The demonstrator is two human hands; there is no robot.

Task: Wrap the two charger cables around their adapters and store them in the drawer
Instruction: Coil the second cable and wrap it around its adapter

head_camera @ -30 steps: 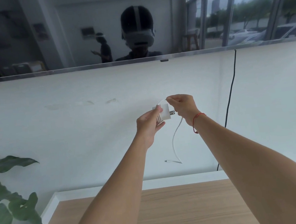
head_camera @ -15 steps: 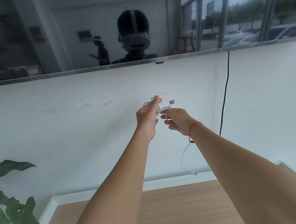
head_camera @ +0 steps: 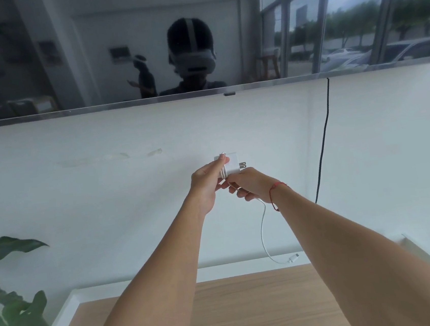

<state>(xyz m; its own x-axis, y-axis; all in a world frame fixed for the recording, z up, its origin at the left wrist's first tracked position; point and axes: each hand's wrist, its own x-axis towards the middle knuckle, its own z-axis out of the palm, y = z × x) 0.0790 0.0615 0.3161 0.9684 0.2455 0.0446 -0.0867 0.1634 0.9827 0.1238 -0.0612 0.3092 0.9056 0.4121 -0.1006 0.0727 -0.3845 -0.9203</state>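
Observation:
My left hand (head_camera: 206, 183) pinches a white charger adapter (head_camera: 232, 165) held up in front of the white wall, its two metal prongs pointing right. A few turns of white cable lie around the adapter's left side. My right hand (head_camera: 250, 185) is just below the adapter, closed on the white cable (head_camera: 263, 226). The loose end hangs down in a curve and ends in a small plug (head_camera: 294, 258) near the cabinet's back edge. No second charger and no drawer are in view.
A wooden-topped cabinet (head_camera: 250, 307) with a white rim lies below my arms. A leafy green plant (head_camera: 9, 314) stands at the left. A black cable (head_camera: 324, 140) hangs down the wall at the right, under a dark wall-mounted screen (head_camera: 90, 51).
My right hand went from above the adapter down to below it, carrying the cable around. The hanging tail has swung to the right and now ends near the cabinet's back edge.

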